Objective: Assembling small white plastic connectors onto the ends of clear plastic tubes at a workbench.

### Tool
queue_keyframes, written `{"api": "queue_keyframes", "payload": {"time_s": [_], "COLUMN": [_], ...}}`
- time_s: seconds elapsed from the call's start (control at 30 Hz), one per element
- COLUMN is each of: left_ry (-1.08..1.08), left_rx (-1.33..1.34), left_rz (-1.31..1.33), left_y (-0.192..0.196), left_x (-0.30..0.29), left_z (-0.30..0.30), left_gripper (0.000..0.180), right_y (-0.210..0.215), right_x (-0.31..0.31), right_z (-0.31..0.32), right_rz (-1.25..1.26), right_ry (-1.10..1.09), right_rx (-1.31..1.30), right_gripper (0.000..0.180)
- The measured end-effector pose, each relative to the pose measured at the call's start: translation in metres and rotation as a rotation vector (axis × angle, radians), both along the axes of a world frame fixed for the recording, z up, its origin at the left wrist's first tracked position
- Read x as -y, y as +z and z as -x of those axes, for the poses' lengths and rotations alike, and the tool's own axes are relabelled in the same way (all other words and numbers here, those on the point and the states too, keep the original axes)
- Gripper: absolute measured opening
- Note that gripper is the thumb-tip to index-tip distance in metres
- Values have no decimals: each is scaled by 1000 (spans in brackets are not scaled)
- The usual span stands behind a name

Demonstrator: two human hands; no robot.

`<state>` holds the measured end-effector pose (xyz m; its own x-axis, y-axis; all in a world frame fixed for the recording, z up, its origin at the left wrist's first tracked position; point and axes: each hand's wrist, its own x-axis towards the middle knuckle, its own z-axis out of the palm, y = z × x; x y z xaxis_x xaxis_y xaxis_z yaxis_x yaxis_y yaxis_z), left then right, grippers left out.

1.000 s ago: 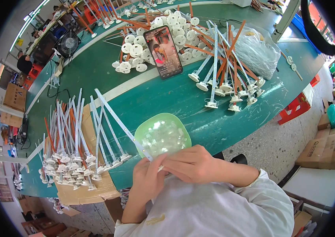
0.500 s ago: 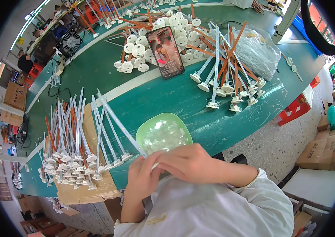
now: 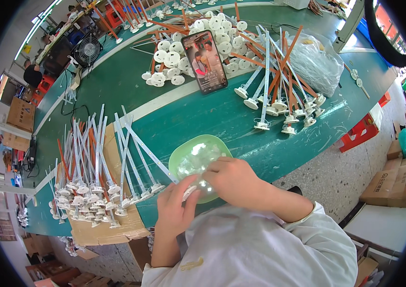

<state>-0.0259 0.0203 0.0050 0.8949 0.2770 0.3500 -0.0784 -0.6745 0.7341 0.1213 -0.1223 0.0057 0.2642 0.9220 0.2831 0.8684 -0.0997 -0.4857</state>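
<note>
My left hand (image 3: 174, 210) is closed round the white base (image 3: 189, 193) of an LED strip light. Its pale strip (image 3: 151, 155), dotted with small LEDs, slants up and away to the left. My right hand (image 3: 235, 182) reaches over the near right side of a light green bowl (image 3: 174, 155). Its fingers are curled together at the small clear plastic pieces (image 3: 194, 161) in the bowl, and whatever they may hold is hidden. Left of my hands, several similar strip lights (image 3: 85, 191) lie with their white bases towards me, partly on flat cardboard (image 3: 128, 229).
A phone (image 3: 205, 62) playing video leans on a heap of white round discs (image 3: 172, 58). More strip lights (image 3: 279, 103) lie at the back right beside a clear plastic bag (image 3: 315, 64). A red stool (image 3: 358, 131) stands past the green table's (image 3: 255, 148) right edge.
My right hand has left the strip light's base and moved right, over the bowl. My left hand keeps its hold on the strip light. The view has shifted slightly.
</note>
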Motion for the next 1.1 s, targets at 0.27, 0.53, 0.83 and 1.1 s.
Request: {"api": "queue_keyframes", "payload": {"time_s": [0.27, 0.53, 0.83, 1.1], "left_ry": [90, 138, 194, 208], "left_rx": [-30, 93, 156, 162], "left_rz": [-70, -43, -65, -43], "left_y": [1, 3, 9, 10], "left_x": [-1, 3, 11, 13], "left_z": [-4, -12, -25, -27], "left_gripper": [27, 37, 35, 36], "right_y": [1, 1, 5, 5], "right_x": [-1, 1, 4, 6], "right_z": [-5, -10, -8, -3], "right_rz": [-166, -334, -376, -352], "right_ry": [-83, -23, -9, -91], "right_rx": [-159, -277, -285, -394], "right_gripper": [11, 16, 18, 27]}}
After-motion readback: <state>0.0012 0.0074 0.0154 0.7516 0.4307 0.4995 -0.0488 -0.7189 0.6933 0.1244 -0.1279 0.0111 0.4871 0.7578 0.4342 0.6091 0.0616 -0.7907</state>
